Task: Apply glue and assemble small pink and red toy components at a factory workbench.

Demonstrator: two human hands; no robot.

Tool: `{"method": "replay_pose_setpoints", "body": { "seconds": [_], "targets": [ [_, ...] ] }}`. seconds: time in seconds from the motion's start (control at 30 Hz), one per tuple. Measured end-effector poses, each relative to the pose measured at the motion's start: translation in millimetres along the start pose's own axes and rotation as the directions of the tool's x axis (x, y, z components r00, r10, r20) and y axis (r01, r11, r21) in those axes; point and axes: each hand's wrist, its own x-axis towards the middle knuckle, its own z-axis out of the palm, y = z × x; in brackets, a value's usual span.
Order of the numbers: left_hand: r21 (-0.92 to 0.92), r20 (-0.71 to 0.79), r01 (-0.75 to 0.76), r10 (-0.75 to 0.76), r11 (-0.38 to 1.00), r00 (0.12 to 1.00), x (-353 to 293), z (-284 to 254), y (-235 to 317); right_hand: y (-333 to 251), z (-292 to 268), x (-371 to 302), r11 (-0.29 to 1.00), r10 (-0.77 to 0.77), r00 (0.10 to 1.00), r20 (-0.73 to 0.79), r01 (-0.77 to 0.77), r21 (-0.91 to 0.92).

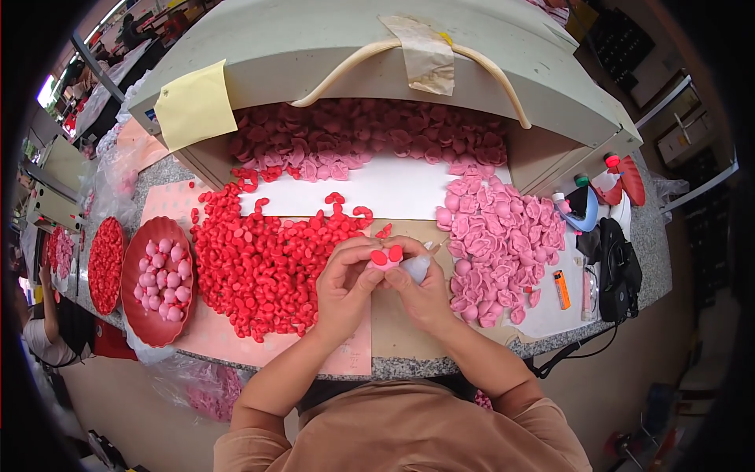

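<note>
Both hands meet over the middle of the bench. Between their fingertips is a small pink piece (384, 265) bearing two red ovals (386, 256) side by side. My left hand (344, 277) pinches it from the left, fingers closed. My right hand (425, 297) grips its right side with thumb and fingers. A whitish translucent object (415, 269), perhaps a small squeeze bottle, shows at the right hand's fingers; its lower part is hidden. Left of the hands spreads a heap of small glossy red pieces (267, 275). To the right lies a heap of pink cupped pieces (499, 244).
A red scalloped bowl (157, 334) of pink balls stands at the left, beside a smaller dish of red pieces (106, 267). Behind, a grey metal hood (377, 71) covers more pink pieces. At right lie an orange tube (561, 289), a black bag (620, 267) and bottles (583, 206).
</note>
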Motion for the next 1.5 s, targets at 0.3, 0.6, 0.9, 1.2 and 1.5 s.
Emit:
{"method": "replay_pose_setpoints", "body": {
  "seconds": [0.3, 0.6, 0.9, 1.2, 1.5],
  "targets": [
    [-0.004, -0.028, 0.013, -0.013, 1.000, 1.000, 0, 1, 2, 3, 2, 1, 0.999, 0.001, 1.000, -0.015, 0.000, 0.041],
    [0.005, -0.045, 0.021, -0.020, 1.000, 0.999, -3, 0, 1, 3, 1, 1, 0.998, 0.015, 1.000, 0.008, -0.016, 0.062],
    [0.406, -0.073, -0.053, 0.091, 0.912, 0.993, 0, 0, 0, -2, -5, 10, 0.884, 0.250, 0.964, 0.091, -0.266, 0.384],
    [0.054, -0.043, 0.095, -0.093, 0.994, 0.995, 4, 0, 4, -2, 1, 8, 0.905, 0.188, 0.978, 0.085, -0.206, 0.372],
    [0.169, 0.041, -0.052, 0.046, 0.984, 0.998, 4, -10, -1, 6, -2, 2, 0.947, 0.081, 0.995, 0.065, -0.097, 0.307]
  ]
}}
